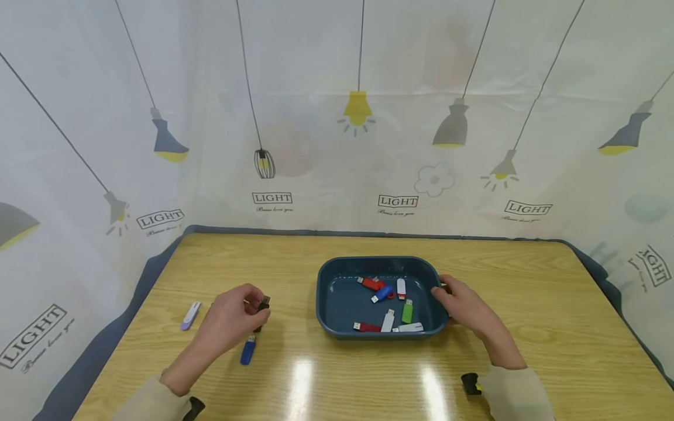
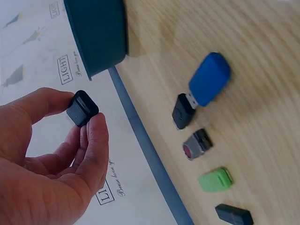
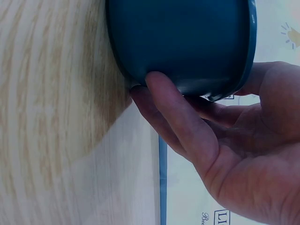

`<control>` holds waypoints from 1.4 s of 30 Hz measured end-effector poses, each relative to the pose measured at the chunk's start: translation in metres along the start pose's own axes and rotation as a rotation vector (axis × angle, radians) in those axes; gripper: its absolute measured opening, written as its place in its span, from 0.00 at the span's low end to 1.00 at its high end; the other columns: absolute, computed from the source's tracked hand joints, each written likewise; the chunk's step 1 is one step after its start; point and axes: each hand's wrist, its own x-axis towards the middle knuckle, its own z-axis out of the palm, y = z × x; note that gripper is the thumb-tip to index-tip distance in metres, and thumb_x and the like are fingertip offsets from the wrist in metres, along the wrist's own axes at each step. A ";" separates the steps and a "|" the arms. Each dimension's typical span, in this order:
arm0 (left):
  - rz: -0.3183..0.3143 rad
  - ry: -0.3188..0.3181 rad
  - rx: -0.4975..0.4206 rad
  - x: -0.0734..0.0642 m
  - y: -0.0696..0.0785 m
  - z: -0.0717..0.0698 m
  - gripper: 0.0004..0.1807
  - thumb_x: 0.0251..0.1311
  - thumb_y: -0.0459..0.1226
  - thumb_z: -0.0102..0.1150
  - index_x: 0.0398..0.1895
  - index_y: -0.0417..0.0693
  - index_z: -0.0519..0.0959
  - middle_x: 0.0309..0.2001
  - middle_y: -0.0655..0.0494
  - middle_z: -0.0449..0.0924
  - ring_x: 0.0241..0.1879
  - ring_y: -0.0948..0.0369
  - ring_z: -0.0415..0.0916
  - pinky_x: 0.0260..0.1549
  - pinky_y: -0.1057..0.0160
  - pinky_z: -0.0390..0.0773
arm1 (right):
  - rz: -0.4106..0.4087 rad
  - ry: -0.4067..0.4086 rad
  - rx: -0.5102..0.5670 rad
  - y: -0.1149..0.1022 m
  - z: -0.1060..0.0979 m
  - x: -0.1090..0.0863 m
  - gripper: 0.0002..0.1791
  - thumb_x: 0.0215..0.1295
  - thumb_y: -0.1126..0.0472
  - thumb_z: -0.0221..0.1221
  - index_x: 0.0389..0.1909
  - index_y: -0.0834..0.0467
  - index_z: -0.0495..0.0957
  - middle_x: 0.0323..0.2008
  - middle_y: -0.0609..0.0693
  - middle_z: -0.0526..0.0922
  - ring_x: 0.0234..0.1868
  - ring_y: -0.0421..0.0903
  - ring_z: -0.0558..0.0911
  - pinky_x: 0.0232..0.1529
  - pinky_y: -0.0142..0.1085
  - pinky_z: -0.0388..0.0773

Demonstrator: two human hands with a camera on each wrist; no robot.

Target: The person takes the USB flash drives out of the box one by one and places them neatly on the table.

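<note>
My left hand [image 1: 226,318] pinches a black USB stick [image 2: 82,108] between thumb and fingers, raised over the left part of the table. Under that hand lies a blue USB stick [image 1: 248,351], its metal plug meeting a black one [image 2: 183,111]. To the right stands a dark blue tray [image 1: 339,298] with several USB sticks inside, among them a green one [image 1: 408,311], a blue one [image 1: 382,293] and a red one [image 1: 367,327]. My right hand [image 1: 466,304] grips the tray's right end, thumb over the rim and fingers against the outer wall.
A white and purple USB stick [image 1: 191,316] lies left of my left hand. The left wrist view also shows a grey one [image 2: 197,144], a green one [image 2: 215,180] and a black one [image 2: 234,214] on the wooden table [image 1: 263,257]. A lamp-printed curtain [image 1: 316,146] hangs behind.
</note>
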 end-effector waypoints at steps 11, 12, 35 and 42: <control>-0.082 -0.009 0.073 -0.014 -0.026 -0.004 0.13 0.60 0.38 0.71 0.43 0.38 0.83 0.34 0.56 0.83 0.34 0.59 0.81 0.32 0.57 0.81 | -0.003 -0.001 0.005 0.000 0.000 0.000 0.31 0.83 0.59 0.45 0.75 0.75 0.53 0.63 0.77 0.70 0.51 0.59 0.84 0.40 0.47 0.87; -0.088 -0.008 0.085 -0.015 -0.029 -0.004 0.13 0.60 0.38 0.71 0.42 0.38 0.83 0.33 0.56 0.83 0.33 0.60 0.80 0.31 0.58 0.80 | -0.001 0.000 0.003 0.001 0.000 0.000 0.31 0.83 0.59 0.45 0.75 0.75 0.54 0.63 0.76 0.70 0.51 0.59 0.84 0.40 0.47 0.87; -0.120 -0.053 0.251 -0.016 -0.062 0.008 0.11 0.55 0.38 0.75 0.34 0.40 0.85 0.26 0.57 0.78 0.27 0.61 0.71 0.27 0.61 0.73 | -0.002 0.000 -0.008 -0.004 -0.001 -0.001 0.30 0.83 0.59 0.45 0.75 0.74 0.54 0.64 0.76 0.69 0.52 0.61 0.82 0.41 0.49 0.87; -0.120 -0.056 0.278 -0.014 -0.062 0.011 0.10 0.54 0.38 0.76 0.33 0.40 0.85 0.24 0.58 0.75 0.25 0.61 0.69 0.25 0.61 0.70 | -0.004 0.001 -0.008 -0.002 -0.001 -0.002 0.30 0.83 0.59 0.45 0.75 0.75 0.55 0.64 0.76 0.69 0.52 0.61 0.82 0.40 0.49 0.87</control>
